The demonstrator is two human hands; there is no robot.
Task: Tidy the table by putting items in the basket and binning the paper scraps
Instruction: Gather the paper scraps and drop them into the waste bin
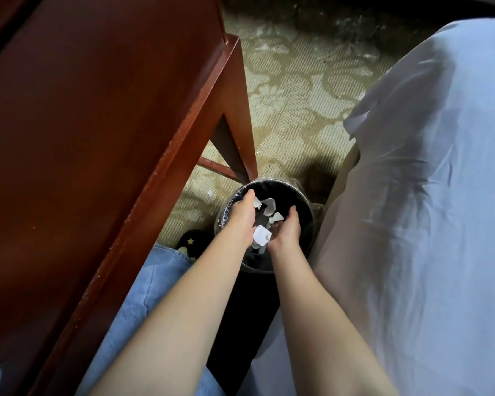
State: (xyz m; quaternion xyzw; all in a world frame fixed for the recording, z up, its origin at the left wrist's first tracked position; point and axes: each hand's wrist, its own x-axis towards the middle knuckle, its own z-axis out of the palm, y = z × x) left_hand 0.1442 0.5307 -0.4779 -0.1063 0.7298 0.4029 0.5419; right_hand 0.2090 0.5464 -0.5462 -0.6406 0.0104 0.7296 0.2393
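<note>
Hands are hovering together over the black bin (307,201): the left hand (242,214) is stretching flat-fingered, the right hand (287,228) is cupping loosely, neither gripping anything. White paper scraps (261,235) are hanging between the palms, perhaps mid-fall. The black bin is standing on carpet (297,95) at five o'clock from the worktop (97,110) leg.

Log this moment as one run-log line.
left hand, right hand: over round black lined bin | white paper scraps: between hands

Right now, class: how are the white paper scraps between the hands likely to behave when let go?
The paper scraps look thin and curled, so probably floppy and very light. Being small, torn pieces, they may flutter sideways rather than drop straight into the bin.
</note>
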